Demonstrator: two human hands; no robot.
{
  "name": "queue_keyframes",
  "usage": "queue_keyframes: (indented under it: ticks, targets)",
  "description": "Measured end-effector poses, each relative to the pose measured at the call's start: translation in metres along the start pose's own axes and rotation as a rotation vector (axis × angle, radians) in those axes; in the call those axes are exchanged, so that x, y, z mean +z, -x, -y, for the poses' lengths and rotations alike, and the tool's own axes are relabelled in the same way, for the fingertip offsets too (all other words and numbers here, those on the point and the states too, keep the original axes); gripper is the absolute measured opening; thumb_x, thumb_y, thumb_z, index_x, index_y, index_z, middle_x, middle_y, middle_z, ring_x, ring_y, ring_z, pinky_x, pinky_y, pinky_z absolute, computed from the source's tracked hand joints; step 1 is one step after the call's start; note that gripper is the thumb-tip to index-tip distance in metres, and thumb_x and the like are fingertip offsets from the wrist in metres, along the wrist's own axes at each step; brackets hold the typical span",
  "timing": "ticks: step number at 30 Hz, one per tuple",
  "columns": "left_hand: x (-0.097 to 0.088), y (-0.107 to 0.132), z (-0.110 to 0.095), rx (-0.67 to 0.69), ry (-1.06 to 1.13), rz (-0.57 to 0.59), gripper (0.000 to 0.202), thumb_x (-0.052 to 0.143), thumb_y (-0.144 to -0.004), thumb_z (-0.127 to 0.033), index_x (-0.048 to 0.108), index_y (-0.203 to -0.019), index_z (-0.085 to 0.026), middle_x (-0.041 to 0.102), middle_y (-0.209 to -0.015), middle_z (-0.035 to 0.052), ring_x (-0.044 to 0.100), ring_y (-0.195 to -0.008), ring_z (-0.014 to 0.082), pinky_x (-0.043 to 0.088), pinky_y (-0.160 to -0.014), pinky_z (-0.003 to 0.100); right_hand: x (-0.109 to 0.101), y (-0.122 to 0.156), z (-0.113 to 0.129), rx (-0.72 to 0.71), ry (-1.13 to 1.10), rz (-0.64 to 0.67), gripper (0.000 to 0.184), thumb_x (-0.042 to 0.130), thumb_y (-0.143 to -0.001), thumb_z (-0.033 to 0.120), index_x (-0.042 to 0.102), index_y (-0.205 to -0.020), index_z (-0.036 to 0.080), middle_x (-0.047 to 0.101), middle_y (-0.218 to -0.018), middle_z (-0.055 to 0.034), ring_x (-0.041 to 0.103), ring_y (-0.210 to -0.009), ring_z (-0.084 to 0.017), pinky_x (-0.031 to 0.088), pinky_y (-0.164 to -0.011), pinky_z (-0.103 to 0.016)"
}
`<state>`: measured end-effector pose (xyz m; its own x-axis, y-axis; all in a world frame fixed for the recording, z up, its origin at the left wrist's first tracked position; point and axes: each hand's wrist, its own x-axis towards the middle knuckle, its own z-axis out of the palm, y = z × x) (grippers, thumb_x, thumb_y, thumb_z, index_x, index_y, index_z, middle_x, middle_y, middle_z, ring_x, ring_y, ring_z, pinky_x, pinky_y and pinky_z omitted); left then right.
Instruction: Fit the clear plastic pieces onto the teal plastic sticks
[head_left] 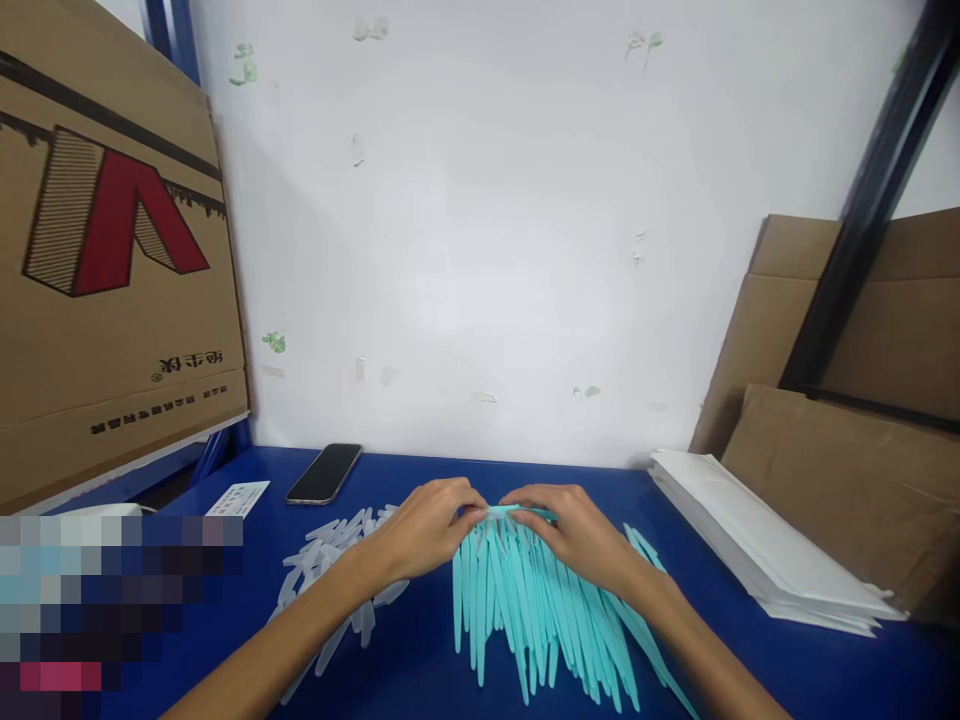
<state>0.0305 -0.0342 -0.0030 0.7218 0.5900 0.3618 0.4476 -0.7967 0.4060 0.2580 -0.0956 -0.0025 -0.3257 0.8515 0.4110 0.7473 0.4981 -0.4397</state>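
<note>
A fan of several long turquoise plastic sticks (540,610) lies on the blue table (420,680), tips pointing towards me. My left hand (427,525) and my right hand (574,535) both rest on the far ends of the sticks, fingers curled and pinching the top of the bundle between them. Under and left of my left hand lies a pile of clear, whitish plastic pieces (322,560).
A black phone (324,473) lies near the white wall, a small white card (237,498) left of it. A large cardboard box (112,260) stands at the left. A stack of white envelopes (765,545) and cardboard sheets (847,480) fill the right.
</note>
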Motion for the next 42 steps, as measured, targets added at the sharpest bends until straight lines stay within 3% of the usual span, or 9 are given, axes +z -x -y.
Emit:
queue_keyframes:
  ticks: [4,9,18,26,31,36,42]
  targets:
    - [0.000,0.000,-0.003,-0.012,-0.012,0.001,0.027,0.045,-0.100,-0.034,0.070,-0.102,-0.022,0.068,-0.096,0.0032,0.061,-0.084,0.0175,0.043,-0.070,0.028,-0.002,0.002,0.001,0.032,-0.003,0.005,0.036,0.049,-0.099,0.039,0.055,-0.134,0.033,0.073,-0.094,-0.0009,0.067,-0.076,-0.018,0.049,-0.066,-0.030]
    - [-0.006,-0.003,0.004,-0.073,0.014,-0.082,0.033,0.042,-0.100,-0.038,0.070,-0.102,-0.021,0.068,-0.095,0.0042,0.060,-0.083,0.0187,0.043,-0.070,0.029,-0.010,0.003,-0.003,0.077,0.047,-0.042,0.037,0.048,-0.099,0.038,0.051,-0.136,0.034,0.072,-0.092,-0.0007,0.063,-0.066,-0.017,0.046,-0.059,-0.028]
    - [0.001,-0.002,-0.005,-0.029,0.129,0.002,0.031,0.046,-0.099,-0.038,0.072,-0.100,-0.022,0.068,-0.091,0.0029,0.059,-0.078,0.0167,0.042,-0.067,0.027,-0.002,0.003,0.003,0.057,-0.041,-0.013,0.039,0.050,-0.099,0.038,0.048,-0.138,0.034,0.072,-0.089,0.0012,0.064,-0.070,-0.016,0.048,-0.063,-0.027]
    - [0.000,-0.007,0.008,-0.097,0.147,-0.085,0.039,0.044,-0.098,-0.046,0.072,-0.098,-0.019,0.070,-0.092,0.0051,0.057,-0.071,0.0162,0.041,-0.063,0.027,-0.013,0.002,0.001,0.085,-0.054,-0.031,0.036,0.050,-0.098,0.038,0.051,-0.134,0.033,0.074,-0.093,-0.0008,0.065,-0.067,-0.017,0.049,-0.065,-0.029]
    - [0.001,-0.004,-0.003,-0.036,0.177,-0.034,0.033,0.045,-0.098,-0.041,0.073,-0.097,-0.021,0.069,-0.089,0.0031,0.059,-0.077,0.0165,0.042,-0.066,0.026,-0.006,0.002,0.005,0.080,-0.044,-0.013,0.039,0.051,-0.098,0.038,0.049,-0.136,0.034,0.073,-0.091,0.0005,0.067,-0.078,-0.019,0.049,-0.067,-0.028]
    - [0.000,-0.004,-0.007,-0.064,0.150,-0.032,0.035,0.043,-0.099,-0.040,0.072,-0.097,-0.020,0.069,-0.089,0.0039,0.058,-0.076,0.0168,0.043,-0.066,0.027,-0.005,0.003,0.002,0.066,-0.055,-0.008,0.040,0.051,-0.098,0.038,0.049,-0.138,0.034,0.073,-0.091,0.0002,0.068,-0.081,-0.019,0.050,-0.068,-0.029]
    - [0.004,-0.003,-0.009,-0.035,0.154,-0.003,0.035,0.042,-0.099,-0.040,0.072,-0.097,-0.021,0.070,-0.091,0.0042,0.060,-0.078,0.0172,0.043,-0.067,0.027,-0.002,0.004,0.005,0.064,-0.081,0.030,0.040,0.053,-0.098,0.039,0.049,-0.138,0.035,0.074,-0.091,0.0010,0.061,-0.061,-0.014,0.047,-0.060,-0.028]
